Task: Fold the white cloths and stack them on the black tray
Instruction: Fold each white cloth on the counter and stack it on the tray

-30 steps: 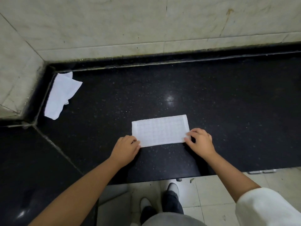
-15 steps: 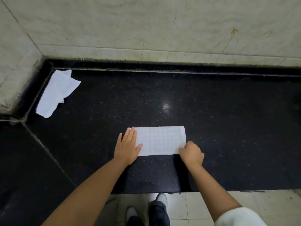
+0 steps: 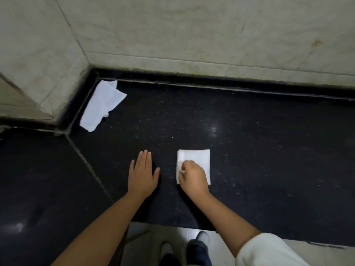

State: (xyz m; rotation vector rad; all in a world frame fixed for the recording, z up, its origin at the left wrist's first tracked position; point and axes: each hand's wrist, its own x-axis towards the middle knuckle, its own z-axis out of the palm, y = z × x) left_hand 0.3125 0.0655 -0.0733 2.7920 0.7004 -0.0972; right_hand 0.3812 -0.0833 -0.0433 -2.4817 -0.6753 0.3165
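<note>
A white cloth (image 3: pixel 197 157), folded into a small square, lies on the black speckled counter (image 3: pixel 269 160) near its front edge. My right hand (image 3: pixel 193 176) rests on the square's near left part, its fingers curled and pinching the cloth at the left edge. To the left of the cloth, my left hand (image 3: pixel 142 174) lies flat on the bare counter, fingers straight and together, apart from the cloth. A second white cloth (image 3: pixel 102 107) lies crumpled in the counter's far left corner. No black tray is in view.
Pale marble walls (image 3: pixel 192 31) close off the counter at the back and the left. A seam (image 3: pixel 86 162) runs diagonally across the counter left of my left hand. Below the front edge are a pale tiled floor (image 3: pixel 146 239) and my shoes.
The cloth went from a long rectangle to a small square, its left half folded over to the right. My left hand came off the cloth onto the counter; my right hand now pinches the folded edge.
</note>
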